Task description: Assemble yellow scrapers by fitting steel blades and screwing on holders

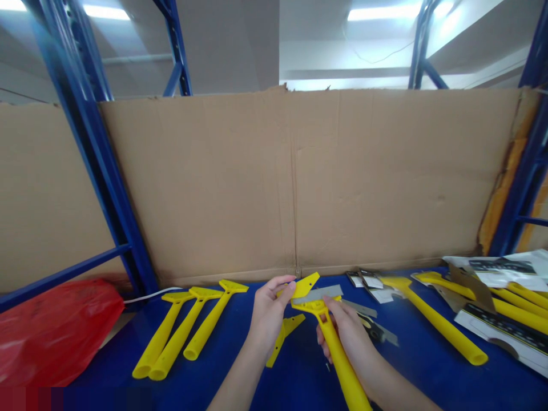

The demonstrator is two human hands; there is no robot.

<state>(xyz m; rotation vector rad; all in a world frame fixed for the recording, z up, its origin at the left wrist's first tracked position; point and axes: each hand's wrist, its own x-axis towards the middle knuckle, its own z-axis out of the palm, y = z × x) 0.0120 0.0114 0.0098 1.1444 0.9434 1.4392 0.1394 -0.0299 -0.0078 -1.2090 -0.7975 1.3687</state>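
Note:
My left hand (pixel 270 305) pinches a flat yellow plate (pixel 306 283) by its left end. My right hand (pixel 346 325) is closed around the neck of a yellow scraper handle (pixel 341 365), whose tube points down toward me. A grey metal blade (pixel 319 294) lies across the head of this handle, just below the plate, with my right thumb near it. Beneath my hands, another yellow head piece (pixel 286 337) rests on the blue table (pixel 299 385).
Several yellow handles (pixel 209 325) lie at the left near a red plastic bag (pixel 60 331). On the right are loose blades (pixel 362 309), a yellow handle (pixel 447 325), and packaging (pixel 505 337) with more handles. A cardboard wall (pixel 214 188) and blue posts (pixel 115 188) stand behind.

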